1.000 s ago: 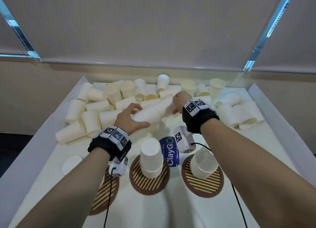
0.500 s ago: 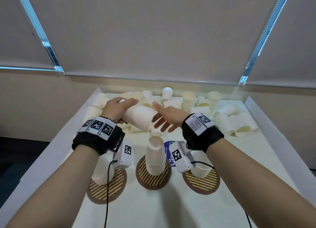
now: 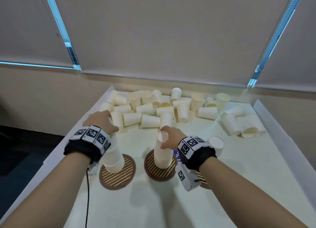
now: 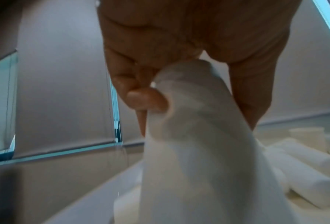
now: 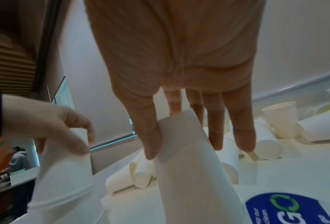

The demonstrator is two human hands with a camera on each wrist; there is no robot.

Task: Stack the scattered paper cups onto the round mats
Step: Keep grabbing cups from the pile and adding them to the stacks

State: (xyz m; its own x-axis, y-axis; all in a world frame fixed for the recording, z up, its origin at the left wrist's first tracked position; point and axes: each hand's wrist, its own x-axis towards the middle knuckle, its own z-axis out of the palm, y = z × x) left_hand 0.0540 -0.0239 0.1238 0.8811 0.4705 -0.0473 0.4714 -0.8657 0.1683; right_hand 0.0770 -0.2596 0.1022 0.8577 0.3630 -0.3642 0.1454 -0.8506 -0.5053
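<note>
Pale table [image 3: 153, 202] with raised edges, below drawn blinds. Your left hand [image 3: 100, 123] grasps the top of the left stack [image 3: 113, 159]; your right hand [image 3: 171, 139] pinches the middle stack [image 3: 162, 152] between thumb and fingers. Both stacks stand on round mats [image 3: 118, 176]. Risk: these tall, slightly leaning stacks may topple if you let go off-centre. Count: three mats, the third mostly hidden; three stacks; roughly thirty loose cups [image 3: 150, 121] beyond.

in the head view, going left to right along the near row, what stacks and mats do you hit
left hand on the left cup stack → left striped mat → middle cup stack with right hand on it → middle striped mat → blue label → right cup stack
</note>
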